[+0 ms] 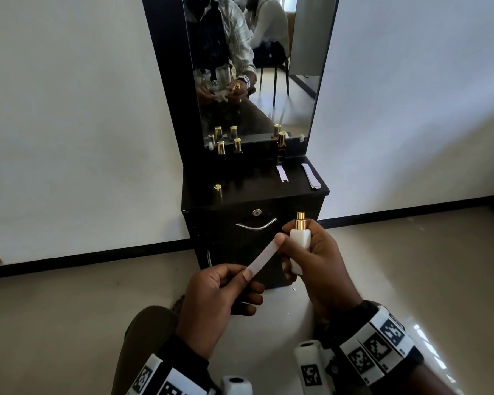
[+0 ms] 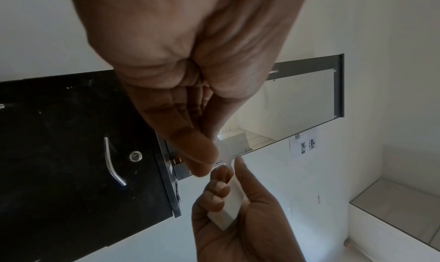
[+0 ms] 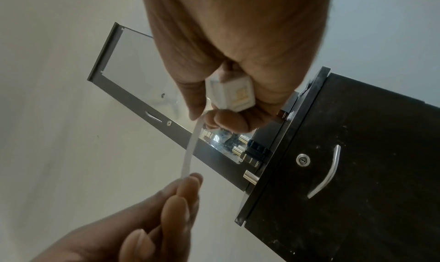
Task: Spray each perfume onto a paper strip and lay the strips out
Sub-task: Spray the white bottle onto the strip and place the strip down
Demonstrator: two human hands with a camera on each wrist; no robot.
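Note:
My left hand (image 1: 244, 279) pinches the near end of a white paper strip (image 1: 261, 259) between thumb and fingers. My right hand (image 1: 293, 253) grips an uncapped white perfume bottle (image 1: 299, 240) upright, its gold sprayer (image 1: 300, 220) on top; the right thumb touches the strip's far end. The right wrist view shows the white bottle (image 3: 234, 95) in the palm and the strip (image 3: 190, 153) running down to the left hand's fingers (image 3: 183, 196). From the left wrist, the white bottle (image 2: 232, 204) lies in the right hand (image 2: 238, 228).
A black cabinet (image 1: 254, 195) with a mirror stands ahead. On its top are three dark gold-capped bottles (image 1: 220, 148) (image 1: 237, 145) (image 1: 281, 143), a loose gold cap (image 1: 217, 189) and two laid paper strips (image 1: 282, 173) (image 1: 311, 176). A drawer handle (image 1: 255, 225) faces me.

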